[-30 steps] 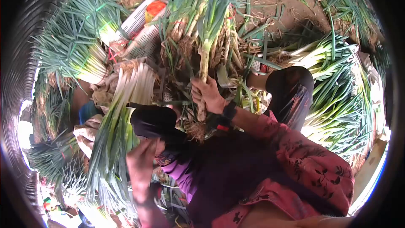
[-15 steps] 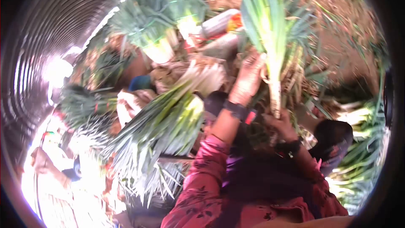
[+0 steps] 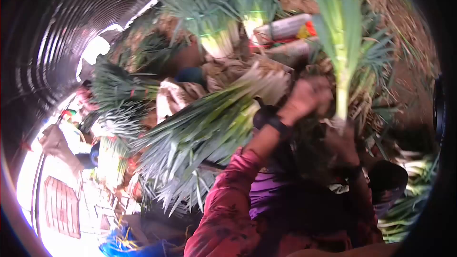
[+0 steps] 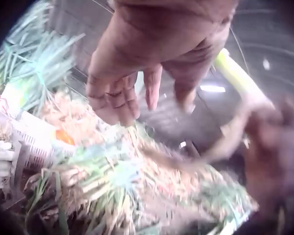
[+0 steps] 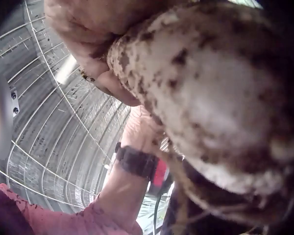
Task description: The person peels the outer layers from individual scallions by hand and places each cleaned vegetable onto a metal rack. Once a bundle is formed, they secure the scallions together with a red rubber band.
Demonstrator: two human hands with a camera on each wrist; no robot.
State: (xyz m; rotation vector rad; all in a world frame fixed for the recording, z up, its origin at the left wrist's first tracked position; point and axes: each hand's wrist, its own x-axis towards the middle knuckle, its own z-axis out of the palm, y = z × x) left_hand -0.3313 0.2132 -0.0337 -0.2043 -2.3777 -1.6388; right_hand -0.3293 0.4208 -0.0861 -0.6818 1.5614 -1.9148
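A leek [image 3: 342,57] stands nearly upright in the head view, its broad green leaves at the top. My right hand [image 3: 342,143] grips its pale lower stem. Close up in the right wrist view, the leek's white, soil-speckled root end [image 5: 201,98] lies against the fingers. My left hand [image 3: 307,96] hovers just left of the stem, blurred. In the left wrist view its fingers [image 4: 118,105] hang loosely bent with nothing between them. A blurred brownish leaf strip [image 4: 215,154] curves down from beside the stem there.
A pile of trimmed leeks [image 3: 204,114] lies left of my arms. Tied leek bundles [image 3: 216,33] stand beyond it, beside a white basket [image 3: 283,27]. Untrimmed leeks [image 3: 369,78] lie behind the held one, more at lower right. A ribbed curved wall [image 3: 52,33] bounds the left.
My left hand has come up from the lower left to the stem, then moved off to its left. The right hand keeps hold of the leek. The head view has swung left.
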